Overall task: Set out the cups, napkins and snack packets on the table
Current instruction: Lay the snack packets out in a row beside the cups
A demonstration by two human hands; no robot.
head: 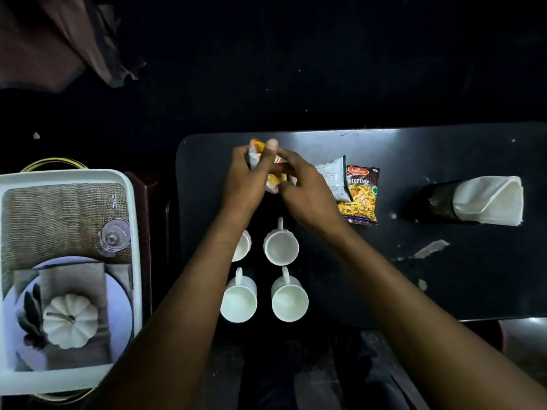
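Note:
My left hand (248,179) and my right hand (307,193) both grip an orange snack packet (273,180) above the far left part of the black table (444,276). To the right of my hands lie a silver packet (334,179) and a dark "Mixture" packet (361,193), overlapping. Several white cups stand in a square near the table's front: one at the back right (281,247), one at the front left (238,300), one at the front right (290,300). My left forearm partly hides the back left cup (242,245). White napkins (491,199) stick out of a black mesh holder (438,202) lying at the right.
A white tray (71,176) with a printed place-setting picture sits to the left of the table on a dark stand. Paper scraps (430,248) lie on the table's right half. Dark cloth (59,39) hangs at the top left. The floor around is dark.

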